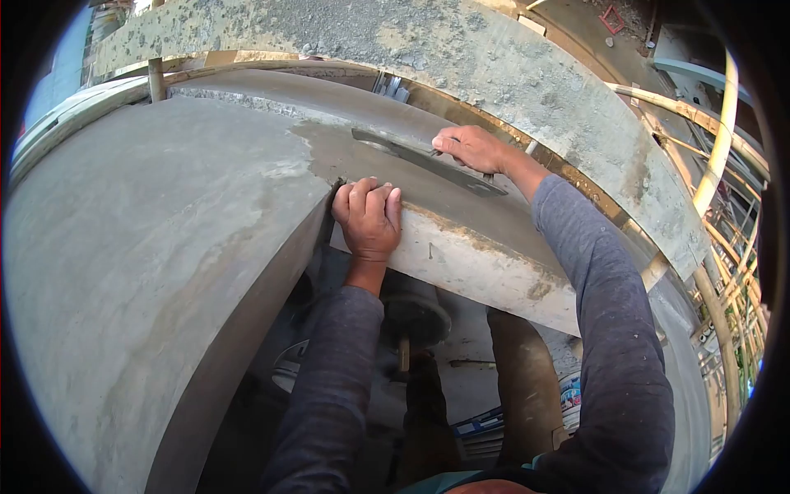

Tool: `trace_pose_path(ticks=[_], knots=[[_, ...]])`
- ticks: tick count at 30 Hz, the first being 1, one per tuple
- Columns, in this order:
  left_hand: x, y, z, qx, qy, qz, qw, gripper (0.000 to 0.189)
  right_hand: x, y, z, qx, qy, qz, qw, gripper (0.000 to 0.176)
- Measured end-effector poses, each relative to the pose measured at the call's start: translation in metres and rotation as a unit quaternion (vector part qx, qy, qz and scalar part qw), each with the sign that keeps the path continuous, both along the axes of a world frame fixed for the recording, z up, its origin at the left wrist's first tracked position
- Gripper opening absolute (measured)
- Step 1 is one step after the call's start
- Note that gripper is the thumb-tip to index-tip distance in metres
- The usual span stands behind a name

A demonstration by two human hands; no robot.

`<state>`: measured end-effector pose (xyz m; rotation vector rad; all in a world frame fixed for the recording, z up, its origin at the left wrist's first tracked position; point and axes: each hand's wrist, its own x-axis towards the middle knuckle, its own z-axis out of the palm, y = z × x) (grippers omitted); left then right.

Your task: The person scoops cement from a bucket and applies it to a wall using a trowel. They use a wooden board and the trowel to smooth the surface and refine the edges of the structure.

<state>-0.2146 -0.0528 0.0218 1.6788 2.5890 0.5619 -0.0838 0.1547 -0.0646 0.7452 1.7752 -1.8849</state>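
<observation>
My right hand [473,152] is closed around the handle of a long steel plastering trowel [420,163]. Its dark blade lies flat on a strip of darker, wet-looking cement [329,146] along the top of the ledge. My left hand [370,216] is closed over the left end of a pale board [477,259] that stands on edge along the near side of the strip. The fingers curl over its top, beside the corner of a smooth grey cement slab [164,189]. The trowel's handle is mostly hidden by my right hand.
Beyond the ledge runs a curved plank [395,41] spattered with dried mortar. Bamboo poles [716,148] stand at the right, over a drop to lower ground. Below the board are my legs [527,387] and a dark bucket-like container [415,317].
</observation>
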Motion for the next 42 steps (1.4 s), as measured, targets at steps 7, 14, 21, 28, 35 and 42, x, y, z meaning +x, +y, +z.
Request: trace_pose_path(ticks=[7, 14, 21, 28, 35, 42], knots=[[0.0, -0.002, 0.0, -0.004, -0.027, 0.004, 1.0, 0.01, -0.067, -0.017, -0.075, 0.022, -0.02, 0.007, 1.0, 0.061], [-0.001, -0.004, -0.002, 0.0, -0.038, 0.005, 0.999, 0.012, -0.073, -0.031, -0.083, 0.14, -0.008, 0.035, 0.99, 0.059], [-0.001, -0.004, 0.0, -0.001, -0.047, 0.007, 0.999, 0.012, -0.031, -0.005, -0.054, 0.027, -0.01, 0.014, 1.0, 0.054], [-0.001, -0.003, 0.0, -0.001, -0.047, 0.008, 0.999, 0.012, -0.069, -0.022, -0.077, 0.113, 0.005, -0.012, 0.994, 0.058], [-0.003, -0.006, -0.002, -0.001, -0.053, 0.009, 0.999, 0.013, -0.138, -0.049, -0.09, 0.198, 0.016, 0.041, 0.979, 0.059], [-0.004, 0.0, 0.001, 0.011, -0.037, 0.008, 0.999, 0.014, -0.046, -0.021, -0.058, 0.172, 0.014, 0.103, 0.98, 0.051]])
